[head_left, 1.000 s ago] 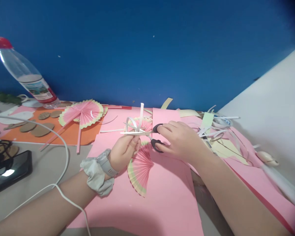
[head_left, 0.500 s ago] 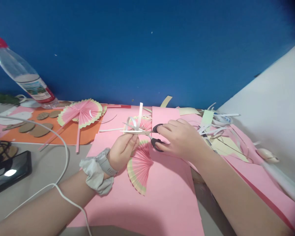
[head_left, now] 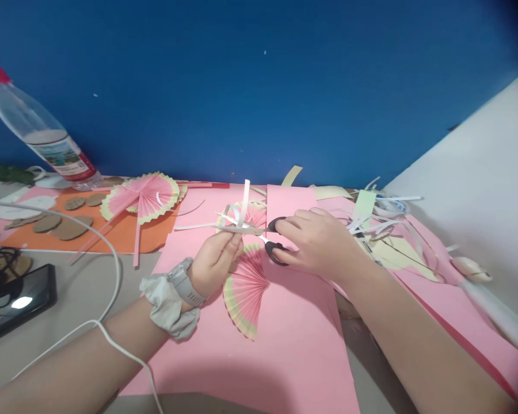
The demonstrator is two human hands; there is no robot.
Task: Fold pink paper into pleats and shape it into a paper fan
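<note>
White strip (head_left: 246, 198) juts up from pinched left fingers (head_left: 231, 248); right fingers (head_left: 290, 230) hold scissors (head_left: 252, 231).

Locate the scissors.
In the head view, the scissors are near the centre, handles in the right hand, blades by the white strips at the left hand.

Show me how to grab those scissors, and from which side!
Probably by the black handles of the scissors, coming from the right: the blades point left, near the left hand, while the handles sit rightmost, held by the right hand.
</note>
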